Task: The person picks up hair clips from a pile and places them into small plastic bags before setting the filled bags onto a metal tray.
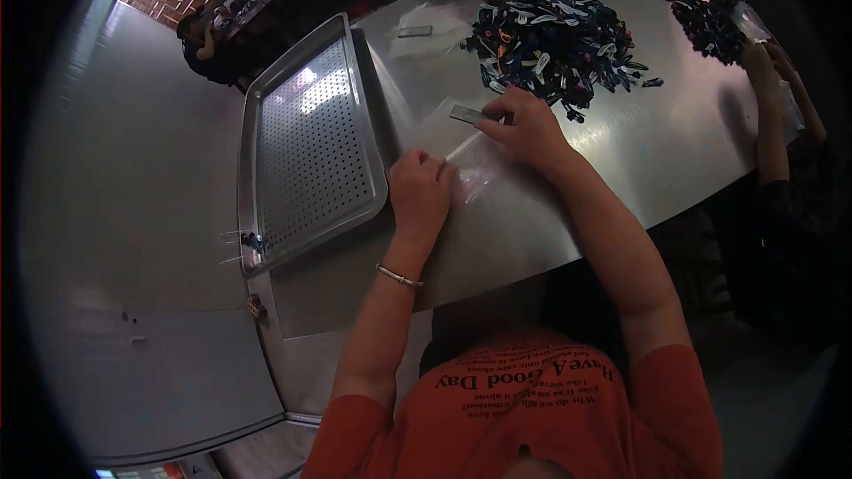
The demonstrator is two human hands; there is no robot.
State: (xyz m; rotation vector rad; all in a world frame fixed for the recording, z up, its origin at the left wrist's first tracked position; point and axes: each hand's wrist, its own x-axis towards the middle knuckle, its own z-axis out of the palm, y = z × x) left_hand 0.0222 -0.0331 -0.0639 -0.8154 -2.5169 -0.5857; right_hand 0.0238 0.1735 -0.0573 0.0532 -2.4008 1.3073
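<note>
Two hands on clear bag (lying flat), long axis toward pile

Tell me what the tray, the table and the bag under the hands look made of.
Tray: seemingly metal, matte grey, perforated, raised rim. Table: likely stainless steel, brushed sheen with soft glare. Bag: thin clear plastic, see-through and glinting, held by left hand and right hand.
</note>
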